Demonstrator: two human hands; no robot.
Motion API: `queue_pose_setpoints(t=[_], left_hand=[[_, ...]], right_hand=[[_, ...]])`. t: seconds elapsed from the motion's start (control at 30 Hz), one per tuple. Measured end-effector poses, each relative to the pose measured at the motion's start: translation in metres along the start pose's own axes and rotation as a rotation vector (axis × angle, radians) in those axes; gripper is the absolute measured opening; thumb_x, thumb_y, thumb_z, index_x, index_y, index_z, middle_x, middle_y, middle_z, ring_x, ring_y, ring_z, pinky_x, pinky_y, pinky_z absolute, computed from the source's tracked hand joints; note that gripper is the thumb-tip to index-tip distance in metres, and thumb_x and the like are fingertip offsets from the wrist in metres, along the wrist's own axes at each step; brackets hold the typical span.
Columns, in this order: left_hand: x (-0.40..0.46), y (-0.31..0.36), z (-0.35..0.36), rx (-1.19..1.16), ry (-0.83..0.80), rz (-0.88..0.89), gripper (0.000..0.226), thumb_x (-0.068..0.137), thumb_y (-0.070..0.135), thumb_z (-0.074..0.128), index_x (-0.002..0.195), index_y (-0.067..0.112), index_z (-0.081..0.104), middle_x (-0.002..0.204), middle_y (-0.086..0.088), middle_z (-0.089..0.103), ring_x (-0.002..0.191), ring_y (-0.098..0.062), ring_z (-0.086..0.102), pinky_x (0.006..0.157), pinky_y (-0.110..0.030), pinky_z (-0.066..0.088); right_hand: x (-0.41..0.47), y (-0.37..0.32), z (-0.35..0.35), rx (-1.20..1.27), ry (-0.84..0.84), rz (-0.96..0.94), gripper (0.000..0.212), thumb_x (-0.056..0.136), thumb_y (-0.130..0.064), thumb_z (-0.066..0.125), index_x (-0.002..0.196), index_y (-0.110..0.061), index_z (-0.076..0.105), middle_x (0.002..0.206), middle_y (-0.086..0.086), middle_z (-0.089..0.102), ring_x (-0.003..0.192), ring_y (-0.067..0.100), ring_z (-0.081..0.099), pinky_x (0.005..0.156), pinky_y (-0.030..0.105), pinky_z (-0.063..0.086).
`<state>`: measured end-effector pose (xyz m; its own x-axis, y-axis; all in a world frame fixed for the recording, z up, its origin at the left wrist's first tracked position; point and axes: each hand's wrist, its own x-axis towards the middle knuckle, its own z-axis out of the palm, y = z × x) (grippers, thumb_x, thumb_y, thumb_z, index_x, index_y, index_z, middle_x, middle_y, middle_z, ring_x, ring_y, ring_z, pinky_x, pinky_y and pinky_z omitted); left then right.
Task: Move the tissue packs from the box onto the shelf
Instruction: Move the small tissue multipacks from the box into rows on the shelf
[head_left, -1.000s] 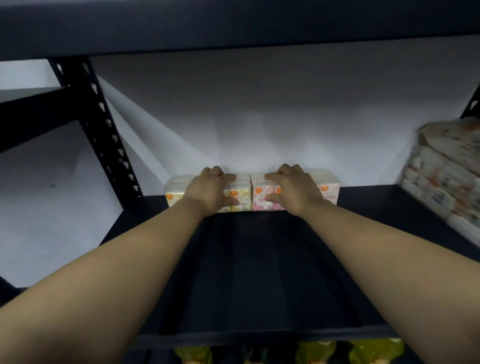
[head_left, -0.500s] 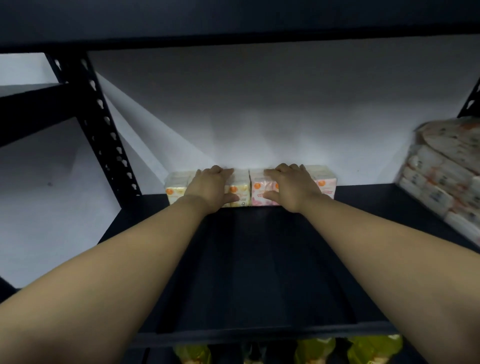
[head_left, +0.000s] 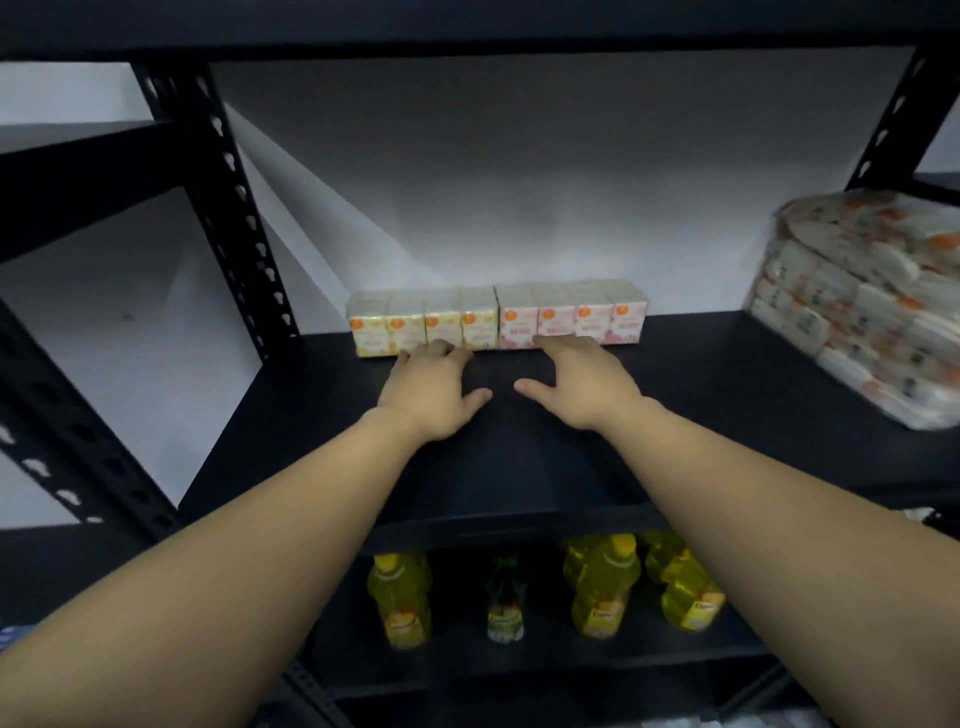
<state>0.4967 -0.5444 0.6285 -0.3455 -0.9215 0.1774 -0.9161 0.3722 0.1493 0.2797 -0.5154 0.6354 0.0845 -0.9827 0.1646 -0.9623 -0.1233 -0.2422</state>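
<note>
A yellow tissue pack (head_left: 423, 322) and a pink tissue pack (head_left: 571, 314) stand side by side against the white back wall on the black shelf (head_left: 519, 457). My left hand (head_left: 434, 392) hovers just in front of the yellow pack, fingers relaxed and holding nothing. My right hand (head_left: 582, 382) is in front of the pink pack, fingers spread, also holding nothing. Neither hand grips a pack. The box is out of view.
A large wrapped bundle of tissue packs (head_left: 872, 306) lies at the shelf's right end. Black perforated uprights (head_left: 234, 208) frame the left side. On the lower shelf stand several yellow bottles (head_left: 605, 587) and a smaller green-labelled bottle (head_left: 505, 597).
Both hands have let go of the two packs and drawn back toward me. The packs stay at the back of the shelf. The view has tilted down, showing the lower shelf.
</note>
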Motion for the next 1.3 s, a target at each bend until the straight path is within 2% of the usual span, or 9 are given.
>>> queue_pose_setpoints(t=[0.3, 0.57, 0.67, 0.77, 0.87, 1.13, 1.3], left_hand=[[-0.093, 0.038, 0.021, -0.117, -0.012, -0.049, 0.07, 0.094, 0.066, 0.048, 0.15, 0.025, 0.044, 0.148, -0.003, 0.049, 0.137, -0.027, 0.044, 0.118, -0.051, 0.031], [-0.165, 0.079, 0.04, -0.146, 0.156, -0.064, 0.062, 0.096, 0.06, 0.05, 0.146, 0.022, 0.051, 0.145, 0.0, 0.052, 0.138, -0.021, 0.043, 0.123, -0.049, 0.022], [-0.193, 0.092, 0.054, -0.175, 0.244, -0.041, 0.056, 0.095, 0.053, 0.058, 0.14, 0.019, 0.058, 0.143, -0.002, 0.053, 0.138, -0.022, 0.043, 0.123, -0.049, 0.023], [-0.224, 0.098, 0.075, -0.196, 0.281, -0.011, 0.053, 0.094, 0.047, 0.064, 0.137, 0.017, 0.06, 0.146, -0.005, 0.05, 0.139, -0.025, 0.042, 0.12, -0.049, 0.031], [-0.252, 0.098, 0.106, -0.2, 0.198, -0.047, 0.054, 0.095, 0.048, 0.062, 0.139, 0.018, 0.059, 0.144, -0.004, 0.051, 0.136, -0.025, 0.043, 0.114, -0.045, 0.037], [-0.315, 0.076, 0.222, -0.251, -0.139, -0.091, 0.057, 0.097, 0.048, 0.061, 0.144, 0.017, 0.053, 0.137, -0.004, 0.054, 0.13, -0.025, 0.046, 0.106, -0.04, 0.043], [-0.347, 0.053, 0.316, -0.34, -0.306, -0.14, 0.057, 0.095, 0.044, 0.065, 0.144, 0.017, 0.054, 0.133, -0.003, 0.057, 0.125, -0.025, 0.048, 0.104, -0.04, 0.045]], right_hand=[[-0.09, -0.009, 0.025, 0.101, -0.012, 0.051, 0.078, 0.095, -0.073, 0.041, 0.156, -0.025, 0.037, 0.161, 0.002, 0.039, 0.148, 0.026, 0.032, 0.12, 0.051, 0.029], [-0.171, 0.001, 0.041, 0.202, 0.173, -0.074, 0.066, 0.098, -0.062, 0.05, 0.15, -0.023, 0.049, 0.16, 0.001, 0.041, 0.151, 0.02, 0.028, 0.127, 0.043, 0.013], [-0.204, 0.012, 0.053, 0.234, 0.282, -0.107, 0.057, 0.098, -0.053, 0.058, 0.143, -0.019, 0.058, 0.155, 0.002, 0.046, 0.148, 0.021, 0.034, 0.125, 0.045, 0.021], [-0.234, 0.023, 0.074, 0.263, 0.314, -0.136, 0.051, 0.097, -0.047, 0.064, 0.137, -0.015, 0.063, 0.15, 0.004, 0.051, 0.142, 0.022, 0.04, 0.119, 0.047, 0.033], [-0.258, 0.036, 0.105, 0.298, 0.26, -0.124, 0.051, 0.096, -0.046, 0.066, 0.136, -0.014, 0.063, 0.145, 0.004, 0.055, 0.136, 0.022, 0.045, 0.113, 0.047, 0.04], [-0.319, 0.064, 0.224, 0.358, -0.106, -0.019, 0.061, 0.096, -0.051, 0.064, 0.144, -0.014, 0.054, 0.14, 0.002, 0.058, 0.133, 0.021, 0.047, 0.108, 0.04, 0.044], [-0.351, 0.083, 0.311, 0.384, -0.282, 0.083, 0.063, 0.094, -0.051, 0.066, 0.145, -0.017, 0.054, 0.139, 0.004, 0.06, 0.131, 0.025, 0.048, 0.105, 0.042, 0.047]])
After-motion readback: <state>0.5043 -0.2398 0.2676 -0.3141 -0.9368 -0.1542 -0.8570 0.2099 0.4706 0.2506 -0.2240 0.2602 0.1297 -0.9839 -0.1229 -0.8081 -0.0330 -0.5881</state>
